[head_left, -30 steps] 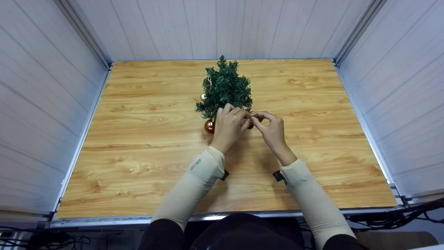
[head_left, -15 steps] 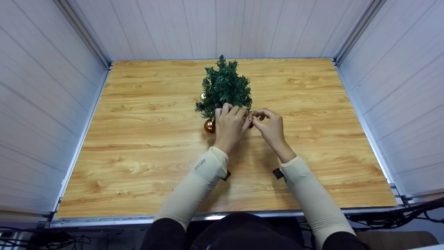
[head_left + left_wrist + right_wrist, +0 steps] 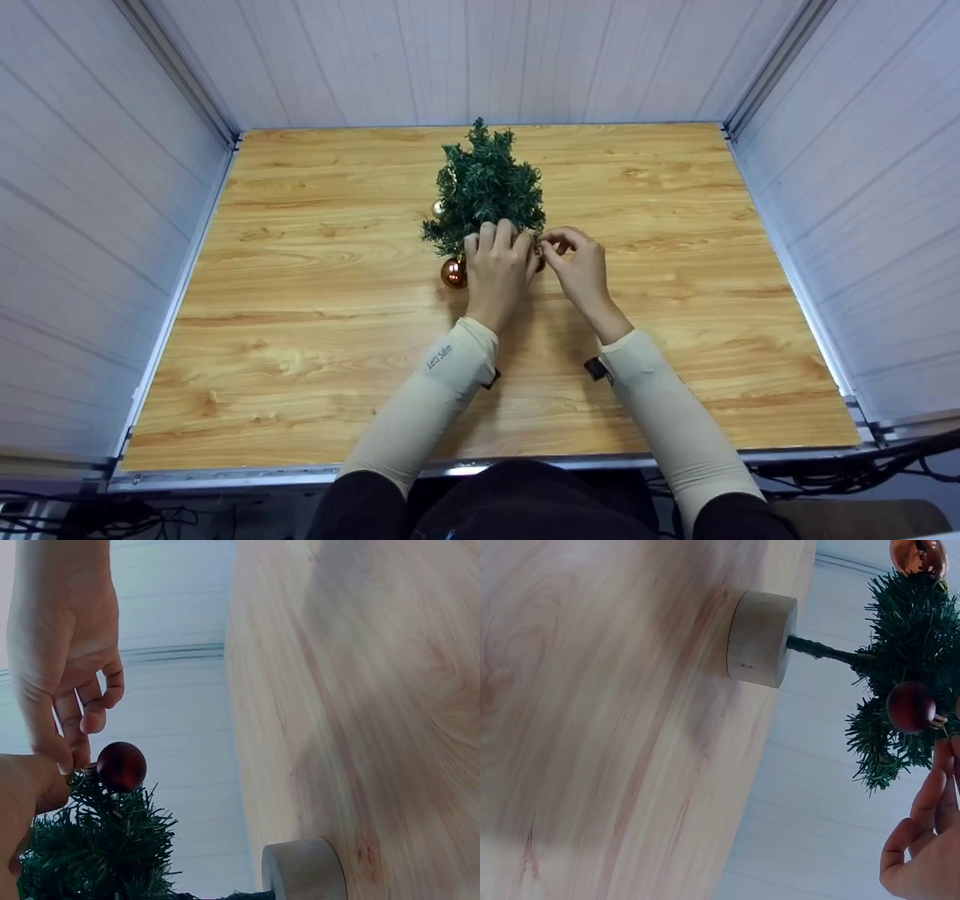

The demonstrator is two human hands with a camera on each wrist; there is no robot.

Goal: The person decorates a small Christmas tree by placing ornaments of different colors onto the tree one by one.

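Observation:
A small green artificial Christmas tree point(image 3: 491, 184) stands at the middle of the table on a round wooden base point(image 3: 762, 639). My left hand point(image 3: 495, 274) reaches over its near side, fingers bent, pinching a branch tip beside the hanging loop of a dark red Christmas ball point(image 3: 121, 767). From the right, my right hand point(image 3: 581, 270) pinches that loop between thumb and forefinger, its other fingers loosely curled. The ball hangs at the branch end, largely covered by the hands in the head view. What exactly the left fingertips hold is partly hidden.
A shiny copper ball point(image 3: 454, 273) hangs low on the tree's near left, and a pale gold ball point(image 3: 439, 209) on its left side. The wooden table point(image 3: 300, 315) is enclosed by white panel walls point(image 3: 465, 60) at the back and sides. Cables point(image 3: 847, 469) lie beyond the front right corner.
Both hands have shifted slightly; the right hand has come a little left and farther from me, closer to the branch. The left wrist has moved slightly right. The tree stands as before.

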